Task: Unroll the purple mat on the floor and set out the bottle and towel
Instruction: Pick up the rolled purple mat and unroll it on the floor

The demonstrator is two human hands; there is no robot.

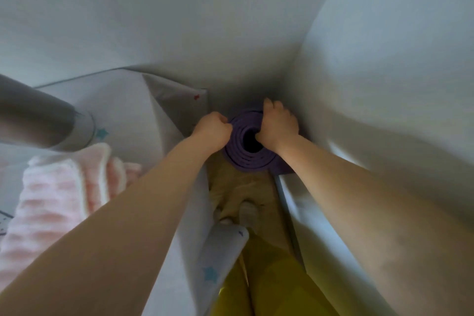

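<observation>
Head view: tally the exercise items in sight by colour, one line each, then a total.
Purple: 1, the rolled purple mat, standing on end, gripped by the left hand and right hand.
Pink: 1, the pink towel.
Grey: 1, the grey bottle.
Total: 3

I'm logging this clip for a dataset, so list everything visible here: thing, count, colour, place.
purple mat: one, purple, rolled, standing on end in the corner between the walls
towel: one, pink and white, left side
bottle: one, grey, lying left, above the towel
star-print sheet: one, white with blue stars, left of the mat
walls: pale grey, behind and right
feet: pale socks, below the mat
left hand: grips mat's left rim
right hand: grips mat's right rim
</observation>
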